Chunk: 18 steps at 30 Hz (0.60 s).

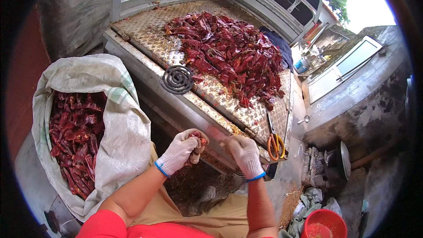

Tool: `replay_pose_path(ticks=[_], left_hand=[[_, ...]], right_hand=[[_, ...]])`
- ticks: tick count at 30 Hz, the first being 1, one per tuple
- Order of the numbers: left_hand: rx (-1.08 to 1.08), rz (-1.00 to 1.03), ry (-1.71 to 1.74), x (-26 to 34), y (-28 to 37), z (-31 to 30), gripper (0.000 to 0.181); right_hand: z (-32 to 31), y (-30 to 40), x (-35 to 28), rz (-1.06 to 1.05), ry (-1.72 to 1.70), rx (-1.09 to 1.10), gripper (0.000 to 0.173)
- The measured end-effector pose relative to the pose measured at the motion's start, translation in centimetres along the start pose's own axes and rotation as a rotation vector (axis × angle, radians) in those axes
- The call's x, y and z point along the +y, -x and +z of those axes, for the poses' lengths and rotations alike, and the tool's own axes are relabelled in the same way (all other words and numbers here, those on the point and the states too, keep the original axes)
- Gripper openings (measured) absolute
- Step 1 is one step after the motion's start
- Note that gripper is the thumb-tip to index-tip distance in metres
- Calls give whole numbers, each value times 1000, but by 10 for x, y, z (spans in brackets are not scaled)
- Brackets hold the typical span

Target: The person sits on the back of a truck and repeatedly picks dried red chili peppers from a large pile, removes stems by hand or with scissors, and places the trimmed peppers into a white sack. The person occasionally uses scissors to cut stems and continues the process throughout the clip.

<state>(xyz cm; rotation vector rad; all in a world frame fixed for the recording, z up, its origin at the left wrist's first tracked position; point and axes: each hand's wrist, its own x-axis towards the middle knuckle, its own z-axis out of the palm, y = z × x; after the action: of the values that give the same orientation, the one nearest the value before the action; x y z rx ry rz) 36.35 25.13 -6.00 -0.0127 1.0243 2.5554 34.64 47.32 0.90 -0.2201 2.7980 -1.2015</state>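
My left hand point(181, 148), in a white knit glove with a blue cuff, is closed around a dried red chili pepper point(195, 134), mostly hidden by the fingers. To its right, my right hand point(243, 153) wears a matching glove. Its fingers are curled at the edge of a metal truck bed point(148, 36), beside a reddish blur, and what they may hold cannot be made out. A pile of dried red chili peppers point(231, 53) lies on the bed. At my left stands an open white woven sack point(125, 132) with more red chili peppers point(76, 132) inside.
Scissors point(276, 142) with orange and yellow handles rest near the bed's corner. A black mosquito coil point(177, 79) sits along its front edge. Dark cloth point(279, 46) lies behind the pile. On the floor at lower right is a red plastic basin point(324, 224), beside crumpled sacks point(305, 205).
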Motion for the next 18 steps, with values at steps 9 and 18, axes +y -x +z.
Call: replay_pose_path(ticks=[9, 18], left_hand=[[50, -36, -1, -4, -6, -2, 12], [-65, -73, 70, 4, -6, -11, 22]], right_hand=[[-45, -103, -34, -100, 563, 369, 45], [-66, -155, 26, -21, 219, 304, 25]])
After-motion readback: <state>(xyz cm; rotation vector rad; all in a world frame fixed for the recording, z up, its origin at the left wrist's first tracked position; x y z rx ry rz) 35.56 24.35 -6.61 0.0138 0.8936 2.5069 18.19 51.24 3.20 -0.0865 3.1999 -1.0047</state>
